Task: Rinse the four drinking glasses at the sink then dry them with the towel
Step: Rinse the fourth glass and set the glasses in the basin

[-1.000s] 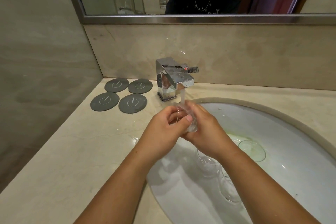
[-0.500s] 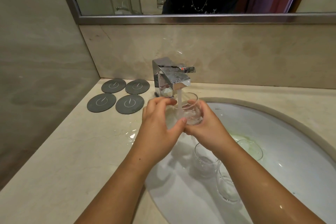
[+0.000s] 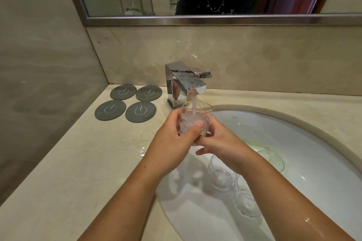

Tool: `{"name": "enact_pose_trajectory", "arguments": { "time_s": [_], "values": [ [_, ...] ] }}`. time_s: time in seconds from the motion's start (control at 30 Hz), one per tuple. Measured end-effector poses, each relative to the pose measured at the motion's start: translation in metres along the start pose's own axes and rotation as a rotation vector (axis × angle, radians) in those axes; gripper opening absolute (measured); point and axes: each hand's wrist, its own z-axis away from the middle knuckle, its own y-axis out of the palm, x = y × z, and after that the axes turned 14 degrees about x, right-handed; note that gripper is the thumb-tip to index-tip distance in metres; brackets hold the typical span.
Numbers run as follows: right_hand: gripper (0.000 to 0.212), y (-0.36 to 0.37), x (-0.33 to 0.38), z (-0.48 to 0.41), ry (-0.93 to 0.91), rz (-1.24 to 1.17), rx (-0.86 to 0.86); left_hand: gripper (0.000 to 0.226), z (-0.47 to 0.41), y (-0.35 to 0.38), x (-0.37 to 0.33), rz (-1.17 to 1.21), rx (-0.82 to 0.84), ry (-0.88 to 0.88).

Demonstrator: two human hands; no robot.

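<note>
while water (image 3: 194,103) from the tap (image 3: 186,86) poured into it, the held glass (image 3: 195,121) stood upright over the 10 o'clock edge of the sink (image 3: 303,143), just under the spout. the left hand (image 3: 172,143) was wrapped round its left side, thumb across the front wall. the right hand (image 3: 225,143) curled against its lower right side and base, with one digit sticking out free beneath. so both hands gripped the one glass, and both looked wet.

that wetness seemed the main risk: smooth glass between wet fingers could slip. below the hands, toward 5 o'clock, three more glasses lay in the basin: the middle glass (image 3: 221,174), the near glass (image 3: 246,203) beyond it at 5, and the far glass (image 3: 272,159) at 4. a drop would likely land glass on glass and chip or crack one of them.

the stream churned inside the glass, so an overfill could splash onto the worktop (image 3: 78,162) at 9 o'clock, where a wet patch (image 3: 141,150) shone, and toward the four dark coasters (image 3: 125,103) at 10 o'clock. the rim sat close under the metal spout at 12 o'clock, so a careless lift could knock it. no towel was in view, so drying would probably mean a reach with dripping hands.
</note>
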Motion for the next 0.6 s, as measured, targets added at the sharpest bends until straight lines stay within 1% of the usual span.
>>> {"name": "enact_pose_trajectory", "arguments": {
  "time_s": [0.07,0.1,0.2,0.3,0.37,0.43,0.5,0.53,0.6],
  "values": [
    [0.051,0.0,0.002,0.001,0.03,0.022,0.013,0.056,0.0,0.0,0.0,-0.007,-0.025,-0.006],
    [0.047,0.001,0.003,0.001,0.043,0.029,0.025,0.056,0.001,0.0,-0.001,-0.016,-0.038,-0.016],
    [0.041,0.002,0.007,0.003,0.071,0.021,0.076,0.049,0.002,-0.001,-0.003,-0.04,-0.081,-0.042],
    [0.045,-0.003,0.009,0.005,0.077,-0.046,0.166,0.047,0.004,-0.002,-0.005,-0.055,-0.103,-0.056],
    [0.054,-0.01,0.009,0.005,0.048,-0.153,0.212,0.047,0.005,-0.002,-0.007,-0.077,-0.131,-0.078],
    [0.066,-0.016,0.008,0.004,0.02,-0.281,0.174,0.046,0.006,-0.003,-0.009,-0.126,-0.162,-0.114],
    [0.074,-0.021,0.007,0.001,-0.001,-0.386,0.079,0.044,0.006,-0.004,-0.01,-0.158,-0.179,-0.151],
    [0.074,-0.023,0.006,0.0,-0.017,-0.41,0.037,0.045,0.006,-0.005,-0.01,-0.163,-0.184,-0.167],
    [0.064,-0.024,0.005,-0.001,-0.045,-0.427,-0.005,0.051,0.006,-0.006,-0.009,-0.136,-0.187,-0.176]
  ]
}}
